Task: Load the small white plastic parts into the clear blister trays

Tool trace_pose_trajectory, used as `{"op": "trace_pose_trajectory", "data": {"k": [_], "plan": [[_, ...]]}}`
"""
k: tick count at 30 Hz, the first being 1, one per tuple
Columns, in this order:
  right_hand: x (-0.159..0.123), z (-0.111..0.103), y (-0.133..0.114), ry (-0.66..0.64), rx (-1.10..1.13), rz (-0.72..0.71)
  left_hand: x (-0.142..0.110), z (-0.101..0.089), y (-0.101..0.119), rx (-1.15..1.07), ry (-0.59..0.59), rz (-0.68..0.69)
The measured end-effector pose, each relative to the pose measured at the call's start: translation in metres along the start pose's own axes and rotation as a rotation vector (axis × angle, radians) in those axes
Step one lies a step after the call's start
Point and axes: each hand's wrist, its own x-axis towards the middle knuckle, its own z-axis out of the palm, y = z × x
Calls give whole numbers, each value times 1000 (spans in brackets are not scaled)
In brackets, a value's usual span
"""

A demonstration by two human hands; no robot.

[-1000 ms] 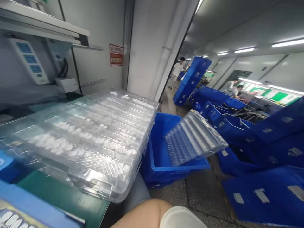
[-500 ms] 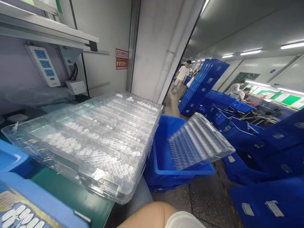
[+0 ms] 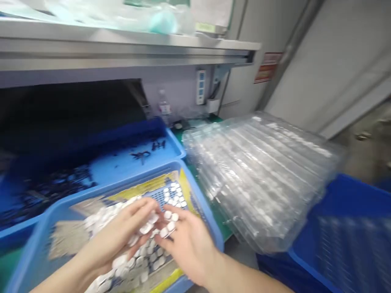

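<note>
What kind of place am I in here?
Probably a factory assembly bench: a basket of small white pieces, a blue tray of black parts, and stacked clear plastic trays.

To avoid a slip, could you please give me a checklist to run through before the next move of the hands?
1. Left hand holding small, rounded white pieces: ok.
2. Right hand holding white pieces too: ok.
3. Both hands over the light-blue plastic basket: ok.
4. Small black pieces apart from the white ones, in the blue plastic tray behind the basket: ok, as far as the blur shows.
5. Stack of clear, ridged plastic trays wholly on the green tabletop: not ok, it juts past the edge.
6. Number of pieces in the hands: cannot tell, fingers hide some.
</note>
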Motion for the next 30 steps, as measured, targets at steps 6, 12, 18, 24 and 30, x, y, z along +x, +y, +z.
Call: {"op": "trace_pose_trajectory", "data": {"k": [6, 12, 18, 24, 30], "plan": [[-7, 0, -2, -56, -57, 26, 1, 1, 1, -355, -147, 39], [-6, 1, -1, -48, -58, 32, -3, -2, -4, -127, -90, 51], [-4, 0, 0, -27, -81, 14, -2, -4, -6, -17, -63, 43], [-3, -2, 1, -2, -123, -24, -2, -4, -1, 49, -66, 50], [-8, -3, 2, -31, -313, -126, -1, -5, -1, 19, -61, 53]]}}
